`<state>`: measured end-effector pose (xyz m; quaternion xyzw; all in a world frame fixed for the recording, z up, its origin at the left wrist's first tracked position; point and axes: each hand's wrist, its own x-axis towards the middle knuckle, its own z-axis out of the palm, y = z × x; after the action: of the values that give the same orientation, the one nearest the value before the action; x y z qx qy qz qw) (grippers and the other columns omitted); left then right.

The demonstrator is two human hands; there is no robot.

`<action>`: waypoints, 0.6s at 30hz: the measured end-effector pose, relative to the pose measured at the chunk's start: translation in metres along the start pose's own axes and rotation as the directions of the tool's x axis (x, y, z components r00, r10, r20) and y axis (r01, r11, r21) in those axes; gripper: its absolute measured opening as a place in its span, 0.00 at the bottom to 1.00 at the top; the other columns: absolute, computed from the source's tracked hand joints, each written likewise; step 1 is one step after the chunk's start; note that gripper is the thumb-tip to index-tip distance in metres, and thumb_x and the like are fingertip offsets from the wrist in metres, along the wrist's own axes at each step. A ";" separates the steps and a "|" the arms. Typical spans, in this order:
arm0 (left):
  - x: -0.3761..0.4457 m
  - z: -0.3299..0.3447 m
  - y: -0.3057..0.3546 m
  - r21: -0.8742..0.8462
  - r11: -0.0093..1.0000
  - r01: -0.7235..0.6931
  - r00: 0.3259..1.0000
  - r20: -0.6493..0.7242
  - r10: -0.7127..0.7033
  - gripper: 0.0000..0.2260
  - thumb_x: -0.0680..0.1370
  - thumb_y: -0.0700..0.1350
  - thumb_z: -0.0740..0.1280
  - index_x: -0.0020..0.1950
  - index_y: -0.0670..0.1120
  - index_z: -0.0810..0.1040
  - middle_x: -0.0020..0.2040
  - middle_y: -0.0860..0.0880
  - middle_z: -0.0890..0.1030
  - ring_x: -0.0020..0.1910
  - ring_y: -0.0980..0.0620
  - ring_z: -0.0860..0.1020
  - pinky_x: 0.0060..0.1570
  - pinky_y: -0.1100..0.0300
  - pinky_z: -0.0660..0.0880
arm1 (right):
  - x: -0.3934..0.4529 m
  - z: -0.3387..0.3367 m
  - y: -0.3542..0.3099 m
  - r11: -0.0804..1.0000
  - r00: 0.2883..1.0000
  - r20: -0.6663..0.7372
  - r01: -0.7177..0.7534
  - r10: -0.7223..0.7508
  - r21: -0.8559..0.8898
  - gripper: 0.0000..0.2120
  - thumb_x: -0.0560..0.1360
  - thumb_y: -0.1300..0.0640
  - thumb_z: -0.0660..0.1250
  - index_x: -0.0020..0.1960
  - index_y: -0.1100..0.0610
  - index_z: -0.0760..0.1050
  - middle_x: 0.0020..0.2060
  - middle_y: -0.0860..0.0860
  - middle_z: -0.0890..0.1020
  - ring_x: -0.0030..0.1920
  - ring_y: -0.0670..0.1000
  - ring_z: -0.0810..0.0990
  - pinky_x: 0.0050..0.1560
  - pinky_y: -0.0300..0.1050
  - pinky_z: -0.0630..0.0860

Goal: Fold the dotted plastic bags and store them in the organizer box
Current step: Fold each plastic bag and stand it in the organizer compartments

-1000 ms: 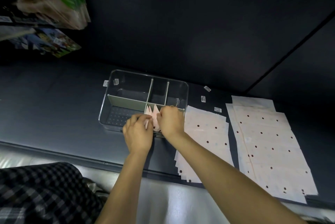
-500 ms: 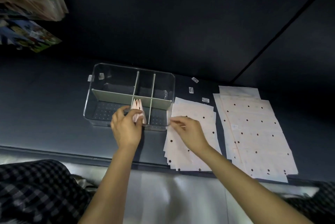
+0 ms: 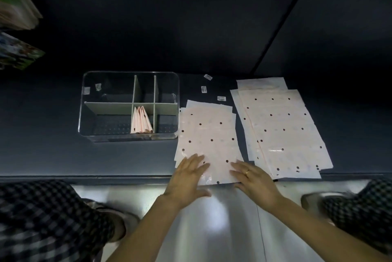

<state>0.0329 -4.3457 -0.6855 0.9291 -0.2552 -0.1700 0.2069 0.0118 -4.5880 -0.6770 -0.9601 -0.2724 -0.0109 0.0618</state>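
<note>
Hands lie flat on the nearer stack of dotted plastic bags [image 3: 209, 140], at the table's [image 3: 42, 134] front edge. The left hand [image 3: 187, 179] presses its straight, slightly spread fingers [image 3: 196, 163] on the stack's near left corner, with the thumb out toward the table's front edge. The right hand [image 3: 255, 183] rests on the near right corner, fingers straight and close together, a ring [image 3: 247, 172] on one of them. Neither hand pinches or curls round a bag.

That stack sits just right of the organizer box [image 3: 128, 105], nearly touching its right wall, and its sheets are fanned a little so several edges show. A second stack of dotted bags [image 3: 280, 126] lies further toward the table's right edge, near the first but apart from it, with a plain sheet peeking out at its far end.

The clear organizer box stands toward the middle of the table, split by grey-green dividers [image 3: 110, 107]. Folded bags [image 3: 141, 121] stand upright in the narrow middle compartment of its front row, leaning together like thin wedges.

Three small labels [image 3: 221, 98] lie on the table behind the nearer stack. Colourful printed packages [image 3: 17, 49] hang at the far left, blurred. Checked fabric [image 3: 42, 215] shows below the table's front edge on both sides.
</note>
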 end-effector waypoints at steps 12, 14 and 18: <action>-0.003 -0.030 0.018 -0.412 0.909 0.068 0.924 -0.318 -0.214 0.06 0.79 0.50 0.63 0.47 0.53 0.80 0.43 0.60 0.81 0.44 0.56 0.79 0.43 0.61 0.73 | 0.031 -0.053 0.026 0.735 0.927 0.271 -0.371 0.259 0.567 0.06 0.78 0.57 0.64 0.47 0.55 0.79 0.43 0.49 0.81 0.46 0.48 0.77 0.50 0.38 0.70; 0.005 -0.041 0.024 -0.382 0.923 0.036 0.851 -0.473 -0.229 0.07 0.79 0.48 0.64 0.54 0.52 0.80 0.52 0.60 0.80 0.52 0.58 0.76 0.49 0.65 0.70 | 0.051 -0.063 0.036 0.694 0.919 0.258 -0.395 0.299 0.602 0.05 0.78 0.58 0.64 0.45 0.54 0.79 0.42 0.47 0.81 0.44 0.44 0.77 0.48 0.33 0.70; 0.020 -0.048 0.026 -0.169 0.986 -0.014 0.716 -0.690 -0.108 0.14 0.79 0.46 0.63 0.62 0.45 0.76 0.64 0.49 0.75 0.66 0.51 0.69 0.66 0.55 0.65 | 0.095 -0.058 0.054 0.681 0.890 0.260 -0.454 0.375 0.574 0.06 0.78 0.58 0.63 0.46 0.55 0.79 0.43 0.43 0.80 0.44 0.40 0.75 0.43 0.24 0.66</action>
<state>0.0587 -4.3622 -0.6361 0.9108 -0.1203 0.1668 0.3580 0.1212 -4.5912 -0.6200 -0.9204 -0.0389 0.1517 0.3584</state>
